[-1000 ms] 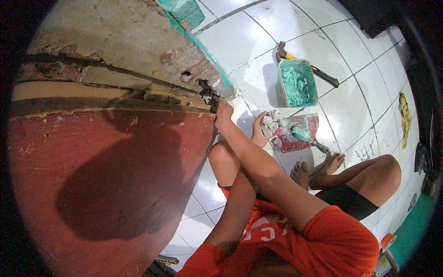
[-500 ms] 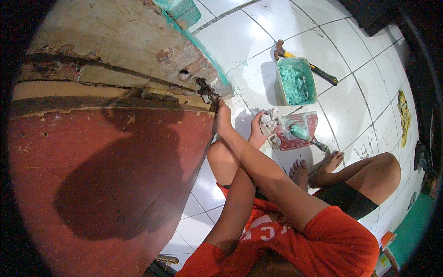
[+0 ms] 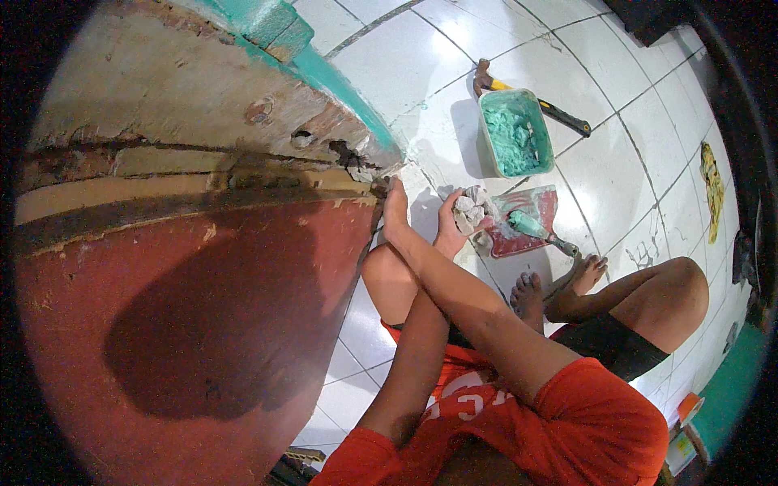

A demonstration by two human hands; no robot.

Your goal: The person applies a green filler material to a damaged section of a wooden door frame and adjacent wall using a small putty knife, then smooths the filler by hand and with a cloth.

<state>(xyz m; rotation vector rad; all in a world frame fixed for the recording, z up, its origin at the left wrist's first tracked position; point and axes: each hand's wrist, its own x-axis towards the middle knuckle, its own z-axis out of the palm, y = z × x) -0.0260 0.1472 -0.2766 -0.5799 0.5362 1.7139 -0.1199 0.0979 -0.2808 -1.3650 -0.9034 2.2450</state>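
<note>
My arms cross, the right over the left. My left hand (image 3: 450, 224) is cupped around several grey-white broken plaster chunks (image 3: 471, 212), held above the tiles. My right hand (image 3: 395, 212) reaches to the low end of a damaged wooden frame (image 3: 324, 174), its fingers drawn together at the ragged, crumbling gap (image 3: 350, 155). What its fingertips grip there is too small to make out. Beside the chunks a red flat board (image 3: 519, 243) lies on the floor, with a putty knife (image 3: 559, 241) on it, its blade smeared with green putty.
A square tub (image 3: 484, 146) of green putty stands beyond the board, with a hammer (image 3: 567, 118) lying behind it. To the left rises a red panel (image 3: 203, 324). My bare feet (image 3: 528, 301) rest near the board. A yellow cloth (image 3: 711, 190) lies at far right.
The view has shifted slightly, so the tub and hammer sit a little further left and higher. My left hand still holds the chunks; my right hand stays at the gap.
</note>
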